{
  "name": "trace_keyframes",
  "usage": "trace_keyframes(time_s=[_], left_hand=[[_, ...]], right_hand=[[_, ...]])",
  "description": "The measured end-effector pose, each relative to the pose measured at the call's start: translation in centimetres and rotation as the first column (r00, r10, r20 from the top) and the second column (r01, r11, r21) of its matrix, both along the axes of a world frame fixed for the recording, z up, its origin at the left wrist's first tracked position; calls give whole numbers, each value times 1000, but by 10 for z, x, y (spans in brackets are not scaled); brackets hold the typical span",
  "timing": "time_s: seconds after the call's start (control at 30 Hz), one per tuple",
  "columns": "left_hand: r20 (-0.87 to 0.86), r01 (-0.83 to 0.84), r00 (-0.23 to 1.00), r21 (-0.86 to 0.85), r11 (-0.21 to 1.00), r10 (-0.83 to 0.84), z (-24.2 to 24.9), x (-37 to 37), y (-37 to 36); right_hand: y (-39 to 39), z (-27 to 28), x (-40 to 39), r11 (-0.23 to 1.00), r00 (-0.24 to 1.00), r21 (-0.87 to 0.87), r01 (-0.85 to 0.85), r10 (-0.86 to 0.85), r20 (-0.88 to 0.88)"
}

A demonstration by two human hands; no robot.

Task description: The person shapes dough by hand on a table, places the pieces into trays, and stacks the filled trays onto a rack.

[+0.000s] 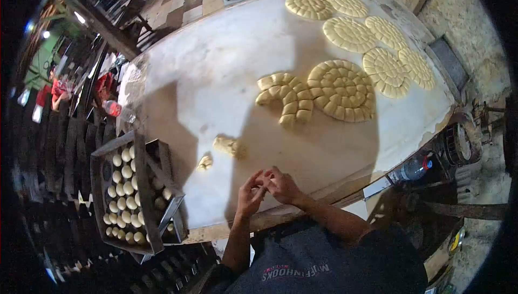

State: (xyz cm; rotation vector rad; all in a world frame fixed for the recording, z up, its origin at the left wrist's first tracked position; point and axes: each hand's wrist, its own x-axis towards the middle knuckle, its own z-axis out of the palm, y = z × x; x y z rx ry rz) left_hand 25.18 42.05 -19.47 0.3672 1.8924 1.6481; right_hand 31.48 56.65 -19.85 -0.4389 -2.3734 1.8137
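**Hands meeting over the near side of the table**

Left hand and right hand are curling their fingers together above the near side; whether they are gripping anything, cannot tell. To their left, a tray is holding rows of dough balls. Just beyond the hands, a small scrap and a larger lump are lying apart. Farther on, a curved strip, cut crosswise, is lying against a large scored coil. At the far right, six more coils are lying grouped.
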Motion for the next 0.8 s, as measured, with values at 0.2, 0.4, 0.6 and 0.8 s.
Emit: trace_keyframes(time_s=[0.2, 0.4, 0.6, 0.8], left_hand=[[-119, 264, 947, -245, 933, -299, 23, 22, 83], [-317, 453, 770, -340, 824, -554, 58, 34, 96], [-465, -210, 814, -794, 571, -347, 12, -32, 49], [-668, -103, 450, -698, 709, -593, -27, 31, -40]], right_hand=[[83, 19, 34, 951, 983, 285, 119, -73, -169], [155, -12, 47, 790, 962, 549, 273, -210, -177], [151, -9, 60, 891, 997, 449, 73, -51, -60], [188, -44, 117, 640, 872, 742, -199, 462, -164]])
